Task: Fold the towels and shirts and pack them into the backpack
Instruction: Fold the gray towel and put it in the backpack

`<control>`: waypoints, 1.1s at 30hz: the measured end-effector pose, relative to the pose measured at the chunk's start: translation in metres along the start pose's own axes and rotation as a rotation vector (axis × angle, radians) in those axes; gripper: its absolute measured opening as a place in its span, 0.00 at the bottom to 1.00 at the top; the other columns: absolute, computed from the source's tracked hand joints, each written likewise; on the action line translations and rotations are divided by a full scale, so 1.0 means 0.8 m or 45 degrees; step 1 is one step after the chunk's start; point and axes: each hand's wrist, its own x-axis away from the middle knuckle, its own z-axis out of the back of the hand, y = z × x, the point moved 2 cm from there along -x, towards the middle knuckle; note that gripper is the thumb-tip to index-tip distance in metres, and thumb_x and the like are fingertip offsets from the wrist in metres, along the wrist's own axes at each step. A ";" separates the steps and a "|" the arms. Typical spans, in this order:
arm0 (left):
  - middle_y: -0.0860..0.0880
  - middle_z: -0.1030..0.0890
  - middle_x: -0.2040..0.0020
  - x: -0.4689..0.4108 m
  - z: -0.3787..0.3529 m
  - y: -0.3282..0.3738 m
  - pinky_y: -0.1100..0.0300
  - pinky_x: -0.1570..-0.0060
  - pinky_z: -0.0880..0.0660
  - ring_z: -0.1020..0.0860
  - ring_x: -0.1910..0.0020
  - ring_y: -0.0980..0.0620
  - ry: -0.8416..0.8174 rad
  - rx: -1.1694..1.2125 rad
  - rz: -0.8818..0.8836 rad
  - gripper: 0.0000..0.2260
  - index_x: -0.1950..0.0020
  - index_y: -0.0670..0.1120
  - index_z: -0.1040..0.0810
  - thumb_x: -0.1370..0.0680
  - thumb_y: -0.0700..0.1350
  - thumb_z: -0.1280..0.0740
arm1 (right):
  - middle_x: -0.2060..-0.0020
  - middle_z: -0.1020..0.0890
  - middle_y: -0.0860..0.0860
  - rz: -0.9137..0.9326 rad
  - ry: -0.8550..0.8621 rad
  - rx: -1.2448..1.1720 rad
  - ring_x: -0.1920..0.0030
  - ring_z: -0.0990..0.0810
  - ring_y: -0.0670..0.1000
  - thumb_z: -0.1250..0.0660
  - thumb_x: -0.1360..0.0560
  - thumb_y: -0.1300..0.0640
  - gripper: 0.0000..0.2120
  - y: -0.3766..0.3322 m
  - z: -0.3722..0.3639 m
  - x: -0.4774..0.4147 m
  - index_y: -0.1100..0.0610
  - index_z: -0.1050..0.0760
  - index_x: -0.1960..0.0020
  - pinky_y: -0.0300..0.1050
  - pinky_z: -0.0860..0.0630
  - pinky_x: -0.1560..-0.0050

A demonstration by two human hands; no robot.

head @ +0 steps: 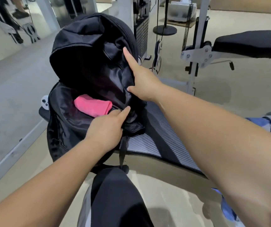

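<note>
A black backpack (85, 63) stands open on the end of a padded bench (157, 141), its flap raised toward the back. A folded pink towel (93, 105) lies inside the main compartment. My left hand (108, 126) grips the near right edge of the opening, with the index finger stretched along the zipper. My right hand (141, 81) grips the right side of the raised flap, its index finger pointing up and the thumb pressing the fabric. Blue and grey cloth (267, 123) lies on the bench at the far right, partly hidden by my right forearm.
A gym machine with a weight stack (141, 35) stands behind the backpack. Another black padded seat (249, 43) on a white frame is at the right. A mirror wall (9, 46) runs along the left. My dark-clad knee (115, 194) is below the bench.
</note>
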 end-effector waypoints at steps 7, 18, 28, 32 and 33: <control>0.41 0.25 0.39 0.004 0.024 0.072 0.43 0.48 0.30 0.27 0.45 0.37 0.407 0.053 -0.084 0.19 0.41 0.50 0.17 0.31 0.51 0.23 | 0.30 0.32 0.50 0.030 -0.088 -0.046 0.44 0.23 0.49 0.33 0.20 0.52 0.41 0.045 0.016 0.063 0.34 0.58 0.21 0.47 0.25 0.41; 0.46 0.21 0.43 -0.032 0.052 0.223 0.47 0.46 0.25 0.22 0.43 0.40 0.080 0.219 -0.060 0.18 0.31 0.52 0.25 0.21 0.54 0.34 | 0.28 0.30 0.52 -0.625 0.044 0.120 0.31 0.28 0.55 0.35 0.19 0.52 0.25 0.254 0.077 0.304 0.47 0.34 0.23 0.52 0.30 0.31; 0.51 0.17 0.54 -0.027 -0.049 0.444 0.52 0.51 0.23 0.20 0.50 0.47 -0.466 0.709 -0.276 0.14 0.49 0.51 0.18 0.26 0.59 0.30 | 0.31 0.26 0.48 -0.876 0.275 0.428 0.32 0.32 0.58 0.33 0.23 0.44 0.20 0.327 0.112 0.479 0.47 0.23 0.33 0.53 0.36 0.35; 0.54 0.20 0.61 -0.018 -0.081 0.480 0.54 0.56 0.24 0.22 0.58 0.49 -0.487 0.819 -0.219 0.10 0.56 0.50 0.21 0.26 0.57 0.29 | 0.22 0.36 0.48 -0.881 0.292 0.317 0.25 0.36 0.57 0.42 0.24 0.38 0.28 0.338 0.080 0.514 0.45 0.31 0.26 0.58 0.39 0.27; 0.54 0.20 0.61 -0.017 -0.086 0.484 0.55 0.58 0.26 0.22 0.59 0.49 -0.467 0.846 -0.190 0.09 0.56 0.50 0.21 0.25 0.55 0.29 | 0.22 0.37 0.47 -0.881 0.333 0.283 0.25 0.36 0.57 0.43 0.24 0.38 0.29 0.338 0.073 0.519 0.45 0.32 0.25 0.58 0.39 0.26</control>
